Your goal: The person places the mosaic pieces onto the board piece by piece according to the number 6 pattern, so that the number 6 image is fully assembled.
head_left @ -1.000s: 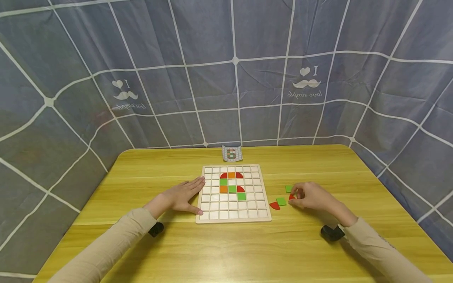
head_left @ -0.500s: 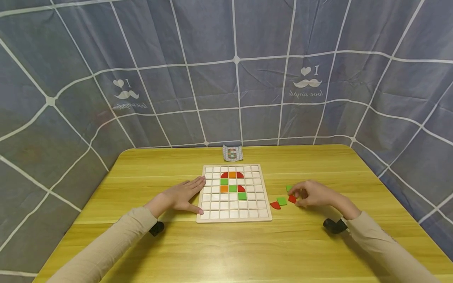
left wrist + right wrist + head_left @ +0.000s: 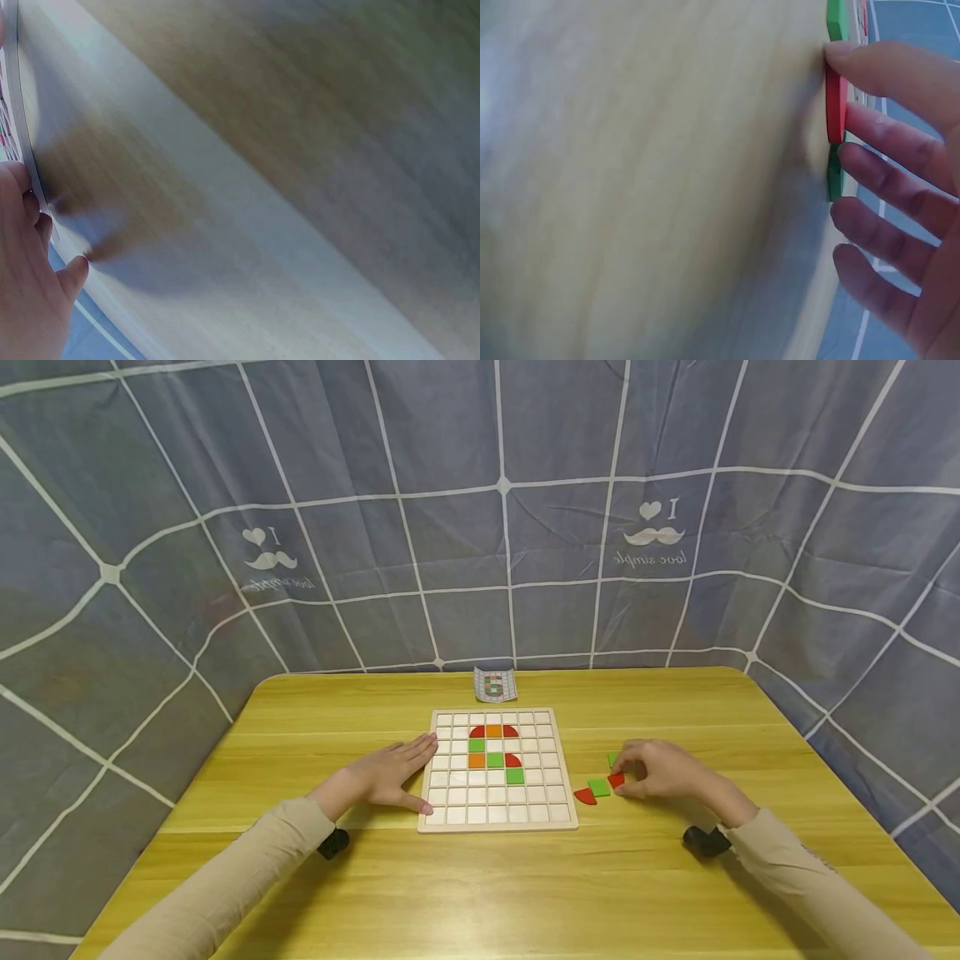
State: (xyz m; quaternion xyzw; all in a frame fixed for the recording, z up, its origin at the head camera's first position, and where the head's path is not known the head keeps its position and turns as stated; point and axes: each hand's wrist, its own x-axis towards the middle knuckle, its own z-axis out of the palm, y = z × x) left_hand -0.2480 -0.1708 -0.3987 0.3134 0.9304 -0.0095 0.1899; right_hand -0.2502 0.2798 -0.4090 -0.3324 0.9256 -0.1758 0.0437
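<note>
A wooden grid board (image 3: 561,817) lies mid-table with red, orange and green tiles in its upper middle cells. My left hand (image 3: 393,771) lies flat on the table, its fingertips against the board's left edge (image 3: 19,112); the left hand (image 3: 30,285) holds nothing. To the right of the board, my right hand (image 3: 624,774) pinches a small red piece (image 3: 617,780) on the table. In the right wrist view the thumb and a finger close on the edges of the red piece (image 3: 835,105). Beside it lie a green square (image 3: 599,787) and a red quarter-round (image 3: 584,796).
Another green piece (image 3: 612,759) shows partly behind my right fingers. A small pattern card (image 3: 495,684) stands at the table's far edge. A grey checked cloth (image 3: 495,527) hangs behind and at both sides of the yellow wooden table (image 3: 480,893).
My right hand's fingers have shifted slightly round the red piece, which stays about where it was. The left hand has not moved.
</note>
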